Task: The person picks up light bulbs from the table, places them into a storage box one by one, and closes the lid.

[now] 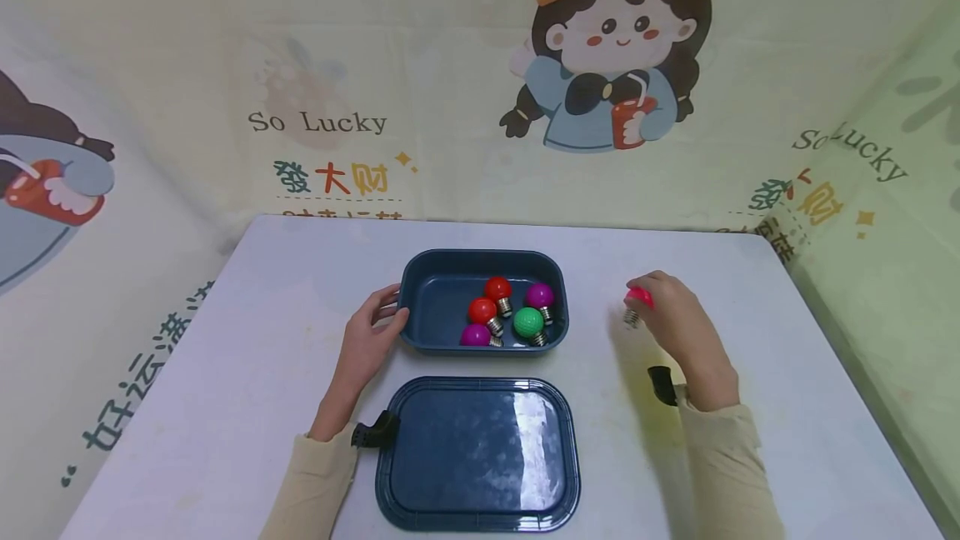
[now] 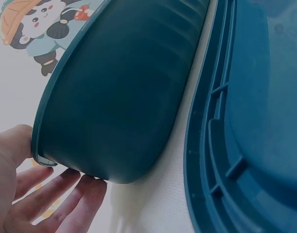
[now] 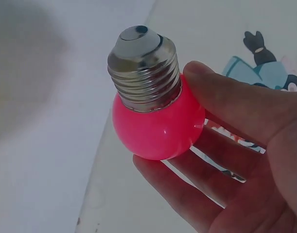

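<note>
White table (image 1: 615, 457), left fingers (image 2: 86, 206) gripping box (image 1: 437, 307) of bulbs (image 1: 528, 322), right fingers (image 3: 180, 196) gripping pink bulb (image 3: 158, 131)

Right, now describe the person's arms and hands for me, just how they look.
The left sleeve and right sleeve are plain beige, long, and end at the wrist, with no print visible. The left hand and right hand wear no gloves. A black fitting shows by each wrist, left and right. No cables are visible.
</note>
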{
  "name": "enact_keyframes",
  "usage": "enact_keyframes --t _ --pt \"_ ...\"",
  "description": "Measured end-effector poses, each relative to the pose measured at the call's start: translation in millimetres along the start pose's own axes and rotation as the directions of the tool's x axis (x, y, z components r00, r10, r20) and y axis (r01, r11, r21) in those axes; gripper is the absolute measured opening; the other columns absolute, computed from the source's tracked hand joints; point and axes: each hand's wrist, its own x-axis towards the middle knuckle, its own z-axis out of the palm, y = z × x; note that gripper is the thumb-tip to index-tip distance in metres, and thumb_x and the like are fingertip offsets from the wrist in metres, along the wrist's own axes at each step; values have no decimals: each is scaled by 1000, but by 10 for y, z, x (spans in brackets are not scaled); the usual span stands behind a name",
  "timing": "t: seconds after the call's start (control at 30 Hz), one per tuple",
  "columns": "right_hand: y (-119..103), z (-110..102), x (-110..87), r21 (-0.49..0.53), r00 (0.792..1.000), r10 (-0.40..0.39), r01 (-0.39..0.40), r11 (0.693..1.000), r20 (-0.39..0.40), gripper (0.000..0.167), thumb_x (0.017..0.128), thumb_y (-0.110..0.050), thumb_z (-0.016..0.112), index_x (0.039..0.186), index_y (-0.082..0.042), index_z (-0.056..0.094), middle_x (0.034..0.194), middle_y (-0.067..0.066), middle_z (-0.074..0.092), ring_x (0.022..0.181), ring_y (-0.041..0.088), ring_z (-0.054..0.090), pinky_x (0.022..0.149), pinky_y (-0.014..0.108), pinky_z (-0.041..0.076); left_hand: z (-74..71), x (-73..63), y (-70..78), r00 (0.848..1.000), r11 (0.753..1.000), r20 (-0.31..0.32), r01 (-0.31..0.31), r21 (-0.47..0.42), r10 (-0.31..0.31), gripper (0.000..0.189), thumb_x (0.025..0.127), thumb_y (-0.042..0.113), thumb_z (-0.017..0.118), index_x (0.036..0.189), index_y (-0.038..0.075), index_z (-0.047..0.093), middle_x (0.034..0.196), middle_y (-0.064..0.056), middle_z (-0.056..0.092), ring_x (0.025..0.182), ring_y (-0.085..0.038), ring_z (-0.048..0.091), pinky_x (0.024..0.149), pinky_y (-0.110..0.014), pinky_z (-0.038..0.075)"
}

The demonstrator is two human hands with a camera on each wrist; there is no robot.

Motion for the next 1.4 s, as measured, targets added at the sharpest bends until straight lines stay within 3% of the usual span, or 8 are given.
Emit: enact_keyframes --t 0.5,0.97,1.4 --pt "-369 48 127 1 999 -51 51 999 -18 26 90 -3 70 113 9 67 112 24 65 107 42 60 97 54 51 -6 -9 33 1000 1000 7 1 -12 -1 47 98 18 63 143 12 51 137 -16 57 122 -30 59 100 -47 51" --pt "-711 88 260 5 999 -39 39 999 14 31 93 -13 70 119 3 67 118 20 65 113 38 59 97 51 53 -10 1 25 1000 1000 6 1 -9 -1 46 99 19 63 143 12 51 137 -16 58 122 -30 60 101 -47 51" --pt "-971 219 345 -8 997 -73 73 997 33 33 91 -16 73 119 1 68 117 18 66 113 34 61 94 45 56 -11 5 31 1000 1000 1 15 10 -15 47 99 20 63 143 13 51 137 -15 58 122 -30 60 101 -47 51"
